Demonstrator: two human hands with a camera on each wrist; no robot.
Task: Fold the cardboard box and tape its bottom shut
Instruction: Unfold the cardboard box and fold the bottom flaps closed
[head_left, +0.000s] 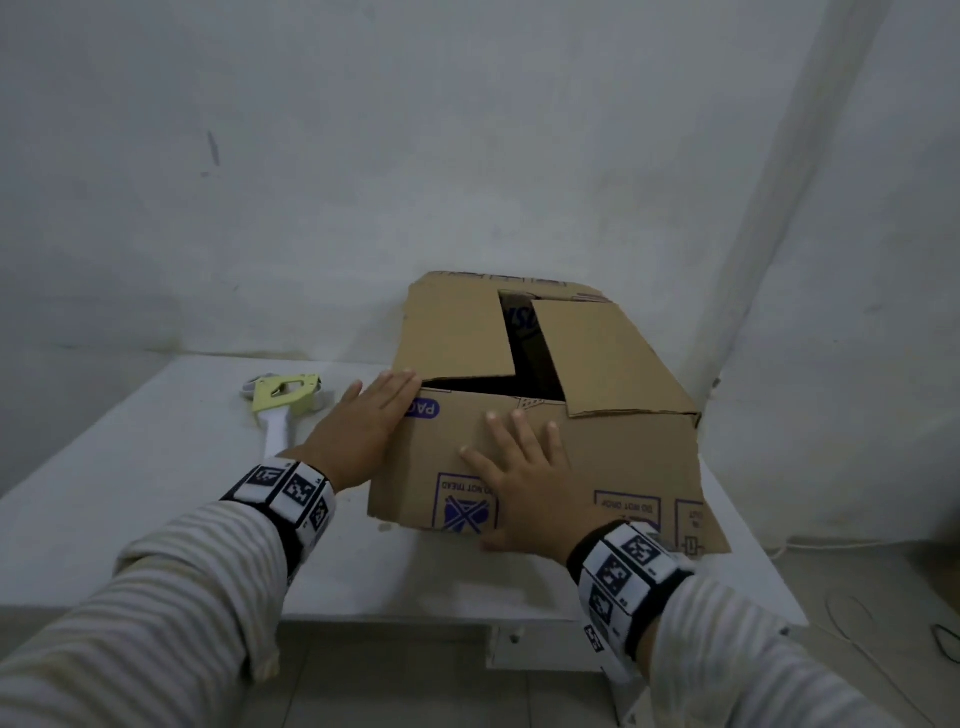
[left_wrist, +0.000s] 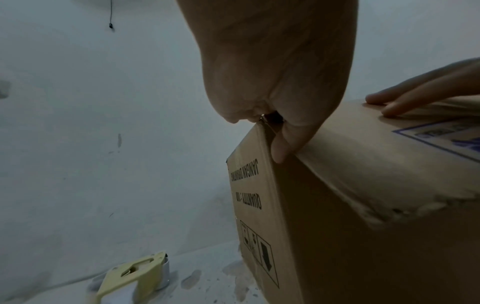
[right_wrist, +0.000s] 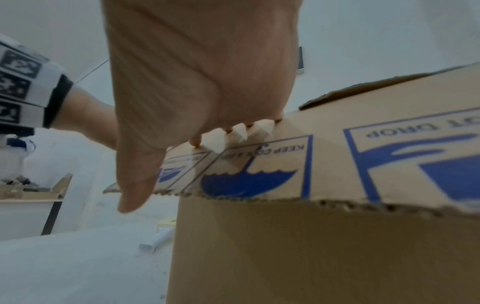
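Cardboard box stands on the white bench, against the wall, open end up, flaps partly folded in. Dark gap between the two inner flaps; the near flap lies over toward the person, printed side up.

Right hand flat on that near flap, fingers straight and spread, palm down, holding nothing. In the right wrist view the fingertips touch the card just above the blue printed symbols.

Left hand at the box's left top corner, fingers extended along the upper edge. Left wrist view: the thumb lies down the corner edge; a firm grip around the card cannot be told.

Tape dispenser, yellow with white handle, lies on the bench just left of the left hand, untouched.
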